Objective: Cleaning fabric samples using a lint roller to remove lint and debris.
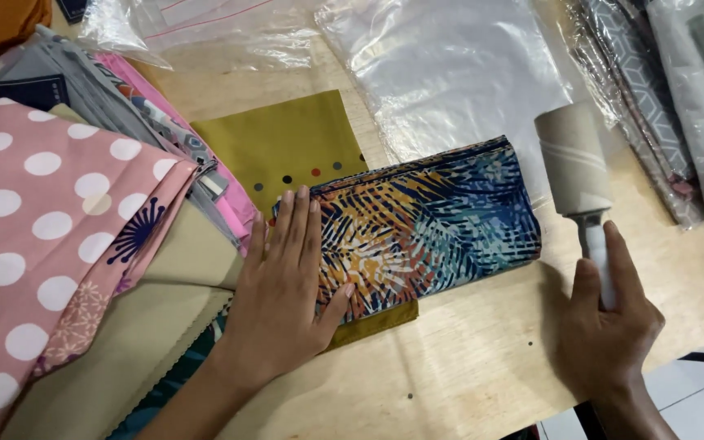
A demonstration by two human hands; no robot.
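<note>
Head view, lower centre to top. The left hand [287,281] lies flat, palm down, fingers straight and close together pointing toward the top of the frame, thumb spread to the right; it presses on the left end of a folded leaf-print cloth [433,224] and grips nothing. The forearm enters from the lower left. The right hand [609,322], at the lower right, is closed around the pale handle of a lint roller [576,175], fingers wrapped over it and pointing up the frame. The roller's long axis runs from the hand up and slightly left, its grey-beige cylinder just beside the cloth's right edge. The leaf-print cloth sits at the centre of the wooden table [482,358]; its long axis runs left to right, rising slightly toward the right. Beneath it lies an olive cloth [287,138] with a row of small dots. At the left, a stack of folded fabrics is topped by a pink polka-dot cloth [42,220]. Clear plastic bags [450,65] lie across the top, and grey patterned fabrics [670,90] fill the upper right.
</note>
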